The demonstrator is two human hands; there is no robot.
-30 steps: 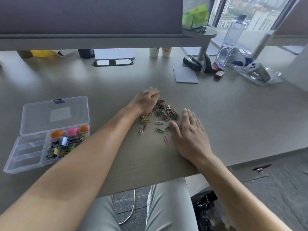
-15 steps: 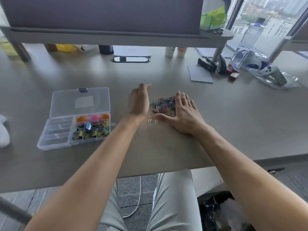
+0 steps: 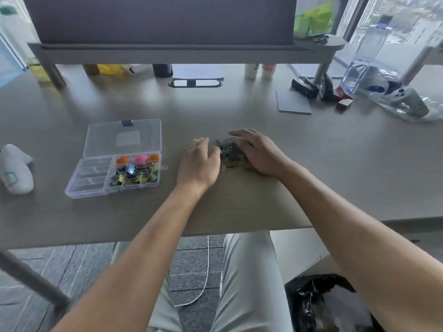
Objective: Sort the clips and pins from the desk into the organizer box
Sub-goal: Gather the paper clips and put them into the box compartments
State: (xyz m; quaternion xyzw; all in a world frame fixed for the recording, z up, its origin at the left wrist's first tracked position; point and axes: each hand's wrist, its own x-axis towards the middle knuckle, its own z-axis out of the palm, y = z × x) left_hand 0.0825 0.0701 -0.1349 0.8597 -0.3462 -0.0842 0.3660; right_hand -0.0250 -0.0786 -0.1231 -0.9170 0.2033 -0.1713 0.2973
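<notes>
A heap of coloured paper clips (image 3: 230,153) lies on the grey desk (image 3: 239,200) between my two hands. My left hand (image 3: 200,162) is against the heap's left side with its fingers bent toward the clips. My right hand (image 3: 257,150) lies over the heap's right side, fingers loosely curved and touching the clips. Much of the heap is hidden under both hands. The clear organizer box (image 3: 96,180) stands open to the left, its lid laid back. Its right compartments hold binder clips and orange and pink round pins; the left compartments look bare.
A white object (image 3: 15,170) lies at the far left. A grey pad (image 3: 293,103), a stapler (image 3: 304,88), a water bottle (image 3: 366,56) and a bagged controller (image 3: 407,100) sit at the back right. A raised shelf (image 3: 167,52) spans the rear of the desk.
Both hands have closed in from either side and pushed the scattered clips into one tight heap. The view has shifted, so the box now sits nearer the middle.
</notes>
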